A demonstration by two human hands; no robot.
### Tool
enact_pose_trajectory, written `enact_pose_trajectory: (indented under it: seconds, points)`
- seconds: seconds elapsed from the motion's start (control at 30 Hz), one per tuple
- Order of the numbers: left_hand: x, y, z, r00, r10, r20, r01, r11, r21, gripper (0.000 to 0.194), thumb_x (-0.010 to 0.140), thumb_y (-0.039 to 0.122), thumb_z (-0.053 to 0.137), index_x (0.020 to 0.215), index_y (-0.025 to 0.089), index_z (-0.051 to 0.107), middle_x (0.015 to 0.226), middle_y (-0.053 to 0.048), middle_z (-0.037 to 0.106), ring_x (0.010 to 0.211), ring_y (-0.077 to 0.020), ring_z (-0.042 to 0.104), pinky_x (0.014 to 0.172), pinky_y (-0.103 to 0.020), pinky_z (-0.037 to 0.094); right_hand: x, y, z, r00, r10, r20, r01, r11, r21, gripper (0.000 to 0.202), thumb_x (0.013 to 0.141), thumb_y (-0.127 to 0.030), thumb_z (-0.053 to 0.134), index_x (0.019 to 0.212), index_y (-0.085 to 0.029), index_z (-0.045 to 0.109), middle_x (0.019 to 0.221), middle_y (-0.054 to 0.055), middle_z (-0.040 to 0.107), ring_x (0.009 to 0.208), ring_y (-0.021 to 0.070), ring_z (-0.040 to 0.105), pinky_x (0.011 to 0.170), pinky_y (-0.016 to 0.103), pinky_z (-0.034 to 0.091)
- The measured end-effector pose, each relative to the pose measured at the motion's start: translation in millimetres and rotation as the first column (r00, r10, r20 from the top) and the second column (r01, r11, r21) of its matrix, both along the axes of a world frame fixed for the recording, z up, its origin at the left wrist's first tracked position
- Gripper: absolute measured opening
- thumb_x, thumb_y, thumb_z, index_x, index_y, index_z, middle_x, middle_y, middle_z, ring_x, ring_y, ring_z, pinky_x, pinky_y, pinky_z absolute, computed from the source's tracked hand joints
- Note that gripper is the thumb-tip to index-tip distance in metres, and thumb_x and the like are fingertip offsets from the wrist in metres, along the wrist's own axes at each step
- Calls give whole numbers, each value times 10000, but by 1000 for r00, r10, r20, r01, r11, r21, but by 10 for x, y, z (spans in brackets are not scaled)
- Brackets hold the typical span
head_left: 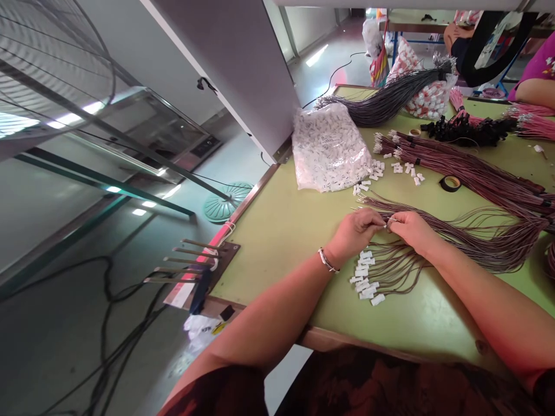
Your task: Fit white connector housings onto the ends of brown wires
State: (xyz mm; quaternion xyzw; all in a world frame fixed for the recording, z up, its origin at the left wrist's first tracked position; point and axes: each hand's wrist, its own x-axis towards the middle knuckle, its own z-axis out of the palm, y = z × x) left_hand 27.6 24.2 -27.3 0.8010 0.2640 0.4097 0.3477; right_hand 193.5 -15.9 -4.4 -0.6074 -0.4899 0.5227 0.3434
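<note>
My left hand [356,229], with a bracelet at the wrist, is closed in a pinch on a small white connector that shows between the fingertips. Close against it, my right hand [407,227] pinches a thin wire at the connector. A bundle of brown wires [468,242] runs off to the right behind my right hand. Below my hands lie several wires with white connectors [366,277] on their ends. Loose white connectors [377,169] lie beyond my hands, beside a clear plastic bag of white connectors [332,147].
On the green table [277,231] are a black tape roll [450,184], more brown wire bundles [472,167], black parts [470,130] and a dark wire bundle [385,95]. A pronged rack [221,268] stands at the left edge. Another person's arm [535,92] shows at the upper right.
</note>
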Motion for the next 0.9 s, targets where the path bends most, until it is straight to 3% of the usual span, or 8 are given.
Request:
enact_pose_trajectory:
  seconds: [0.17, 0.27, 0.33, 0.4, 0.57, 0.7, 0.8, 0.9]
  points:
    - [-1, -35, 18, 999, 41, -5, -40, 997, 73, 171, 788, 58, 528, 771, 176, 651, 834, -45, 676, 814, -146, 628, 770, -281, 505, 3, 5, 52, 997, -14, -70, 11, 999, -48, 134, 585, -303, 522, 554, -172, 522, 392, -93, 276, 415, 49, 189, 454, 245, 119]
    - [7, -42, 12, 998, 64, 19, -61, 991, -120, 66, 779, 131, 598, 754, 165, 649, 773, -40, 671, 741, -147, 623, 717, -286, 508, 11, 0, 67, 995, -40, -87, 33, 997, -70, 130, 585, -297, 522, 559, -169, 526, 393, -94, 268, 408, 46, 180, 442, 243, 98]
    - [11, -40, 6, 999, 38, 39, -24, 950, -313, 45, 775, 189, 628, 770, 149, 649, 712, -37, 656, 652, -138, 607, 642, -278, 506, 14, -5, 81, 993, -49, -106, 41, 996, -78, 126, 589, -294, 525, 575, -168, 530, 403, -94, 269, 403, 44, 179, 431, 240, 87]
    - [9, -30, 6, 998, 13, 69, 16, 917, -399, 80, 775, 216, 635, 780, 138, 650, 704, -41, 651, 618, -133, 599, 610, -275, 503, 17, -3, 101, 991, -42, -128, 29, 994, -104, 119, 589, -289, 529, 584, -170, 525, 405, -95, 266, 393, 42, 173, 419, 236, 72]
    - [-13, 10, 32, 995, 27, 92, -16, 993, -117, 57, 780, 162, 632, 725, 161, 645, 764, -46, 666, 742, -145, 626, 706, -284, 514, 25, 28, 143, 984, -22, -174, -16, 977, -214, 95, 576, -259, 545, 588, -178, 498, 389, -105, 253, 359, 29, 146, 396, 222, 52]
    - [-18, 28, 30, 997, -6, 73, -1, 996, 90, 115, 816, 111, 566, 755, 175, 639, 790, -42, 677, 778, -135, 642, 726, -270, 526, 29, 52, 153, 986, -14, -166, -25, 972, -232, 91, 573, -242, 554, 582, -179, 489, 383, -104, 261, 352, 27, 153, 386, 212, 57]
    - [-11, 31, 23, 1000, -4, 28, 0, 991, 133, 118, 817, 109, 560, 780, 180, 647, 807, -44, 685, 785, -134, 645, 731, -269, 528, 30, 55, 156, 987, -9, -159, -29, 972, -235, 87, 577, -244, 546, 581, -182, 486, 377, -105, 252, 355, 31, 147, 386, 209, 62]
    - [0, 13, 38, 1000, 2, -19, -1, 1000, 28, 62, 788, 151, 612, 756, 173, 660, 776, -43, 685, 737, -140, 636, 711, -276, 520, 28, 39, 129, 990, 13, -141, -42, 977, -207, 94, 610, -267, 527, 589, -185, 487, 388, -101, 249, 367, 42, 159, 388, 212, 88]
